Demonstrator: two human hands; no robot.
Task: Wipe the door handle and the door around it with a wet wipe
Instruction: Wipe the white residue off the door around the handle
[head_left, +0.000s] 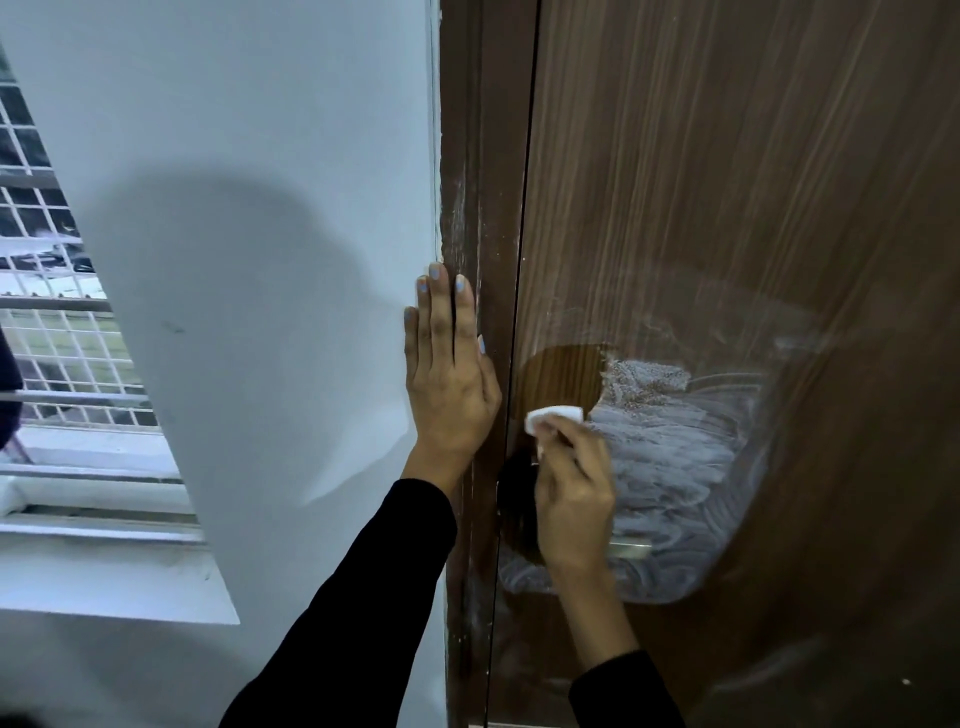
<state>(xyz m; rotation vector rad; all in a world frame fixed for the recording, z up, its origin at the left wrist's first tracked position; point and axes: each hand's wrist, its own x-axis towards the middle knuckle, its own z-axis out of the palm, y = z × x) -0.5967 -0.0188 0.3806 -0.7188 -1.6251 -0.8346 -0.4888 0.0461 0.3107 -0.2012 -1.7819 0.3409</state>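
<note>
White and folded small, the wet wipe (555, 419) is pinched in the fingers of our right hand (574, 493) and pressed flat against the brown wood-grain door (727, 182), close to its left edge. Just above the wipe, the wood shows a dark, clean patch; to the right and below it spreads a pale, filmy smear marked with curved strokes, reaching well out across the panel.

Below the wipe, mostly hidden behind our right hand and wrist, lies the door handle (631, 548). Only a short silvery length shows to the right of the wrist, and its long axis appears to run level, left to right. A dark shape left of the hand may be the lock plate, though we cannot be sure in this dim view. So the handle sits straight down from the wipe, nearer our right hand than our left; we judge that hand is the one placed to reach it.

Our left hand (449, 364) holds nothing. Its fingers are straight and pointing up, the palm resting flat across the seam where the dark brown door frame (480, 130) meets the white wall (260, 208).

Both arms wear black sleeves. Farther left, a window with a white metal grille (52, 312) sits above a white sill (104, 571). No containers are in view.
</note>
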